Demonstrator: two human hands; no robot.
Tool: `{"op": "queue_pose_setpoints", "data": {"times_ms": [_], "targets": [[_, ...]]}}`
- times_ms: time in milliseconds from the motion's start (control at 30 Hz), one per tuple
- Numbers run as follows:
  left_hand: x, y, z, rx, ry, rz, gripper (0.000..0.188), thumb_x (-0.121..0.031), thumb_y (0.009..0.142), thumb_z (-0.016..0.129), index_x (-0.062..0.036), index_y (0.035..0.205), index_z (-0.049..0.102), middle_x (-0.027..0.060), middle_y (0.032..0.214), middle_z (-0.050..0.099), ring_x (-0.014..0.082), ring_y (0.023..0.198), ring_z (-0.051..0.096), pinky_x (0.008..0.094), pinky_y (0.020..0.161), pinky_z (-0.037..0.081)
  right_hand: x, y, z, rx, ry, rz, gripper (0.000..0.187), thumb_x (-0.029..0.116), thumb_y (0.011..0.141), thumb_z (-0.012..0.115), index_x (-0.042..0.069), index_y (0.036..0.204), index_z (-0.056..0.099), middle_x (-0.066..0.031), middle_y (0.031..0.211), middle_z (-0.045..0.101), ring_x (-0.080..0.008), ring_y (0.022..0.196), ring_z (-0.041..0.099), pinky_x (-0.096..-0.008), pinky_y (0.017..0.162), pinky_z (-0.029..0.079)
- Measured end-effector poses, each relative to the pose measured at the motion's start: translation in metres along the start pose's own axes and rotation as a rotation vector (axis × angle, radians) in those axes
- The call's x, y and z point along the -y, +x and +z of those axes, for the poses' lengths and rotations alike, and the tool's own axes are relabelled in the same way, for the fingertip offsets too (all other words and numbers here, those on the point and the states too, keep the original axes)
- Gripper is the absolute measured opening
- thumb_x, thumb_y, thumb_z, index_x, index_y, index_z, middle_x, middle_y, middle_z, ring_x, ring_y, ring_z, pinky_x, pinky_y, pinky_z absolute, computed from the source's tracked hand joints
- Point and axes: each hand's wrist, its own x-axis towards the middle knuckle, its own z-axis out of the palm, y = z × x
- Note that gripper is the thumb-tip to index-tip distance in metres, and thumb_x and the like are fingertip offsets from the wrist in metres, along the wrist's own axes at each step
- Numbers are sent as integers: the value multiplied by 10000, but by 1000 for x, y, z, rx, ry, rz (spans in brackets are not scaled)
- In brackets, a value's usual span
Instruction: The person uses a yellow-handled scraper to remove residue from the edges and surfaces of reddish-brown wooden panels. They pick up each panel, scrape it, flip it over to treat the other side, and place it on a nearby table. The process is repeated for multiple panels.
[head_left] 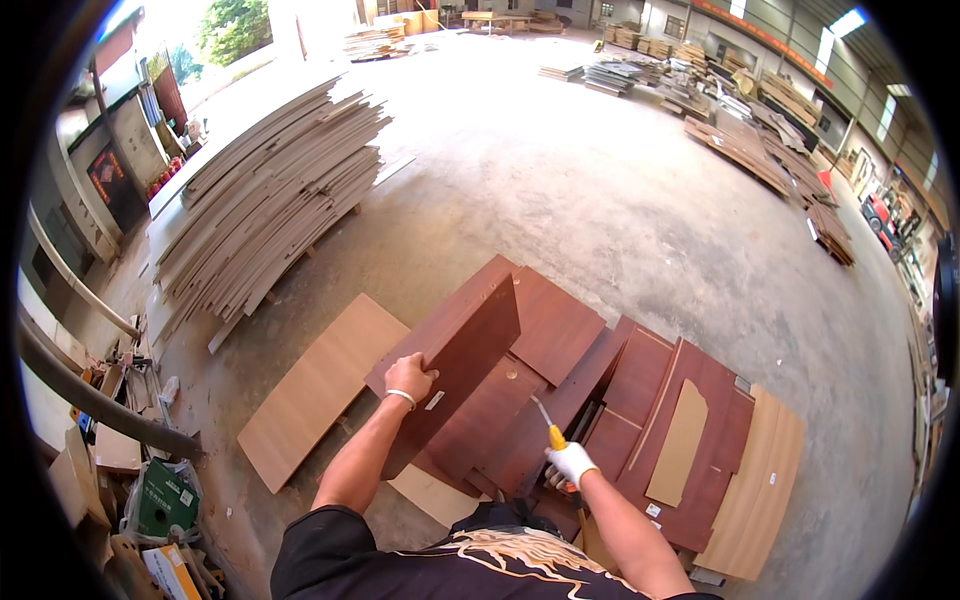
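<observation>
My left hand point(410, 376), with a white band at the wrist, is closed on the upper edge of a reddish-brown wood panel point(455, 365). That panel stands tilted on its long edge, and a small white label shows on its face. In my white-gloved right hand point(571, 464) is a yellow-handled tool point(556, 437) with a thin, bent metal tip, held over the other boards. Something orange and a hose-like piece show below the glove. Under the tip lies a dark brown board point(545, 425), among several overlapping reddish-brown panels point(555, 325).
A light wood board point(320, 390) lies left of the panels, another light board point(757, 490) at their right. A tan offcut point(680, 440) rests on top. Tall stacked boards point(270, 190) stand far left; more stacks point(740, 150) line the far right. Boxes and clutter point(160, 500) sit lower left.
</observation>
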Motion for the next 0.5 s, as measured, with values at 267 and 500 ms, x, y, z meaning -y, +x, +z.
{"op": "queue_pose_setpoints", "data": {"times_ms": [267,500], "targets": [[26,-44,-91,-107,-1121,102,315,-60,834,778,67,1107,683,79,975,722,136,850,663,280,768,545,67,44,-19,-9,234,-502,308,130,961,614,72,1241,498,-83,1044,640,-218,854,677,-351,633,599],[90,-62,-42,-375,-1577,104,397,-181,873,782,53,1169,658,85,1070,714,173,947,667,322,868,544,175,20,26,-146,113,-865,281,18,894,647,102,1127,515,-9,903,573,-111,774,581,-267,686,485]]}}
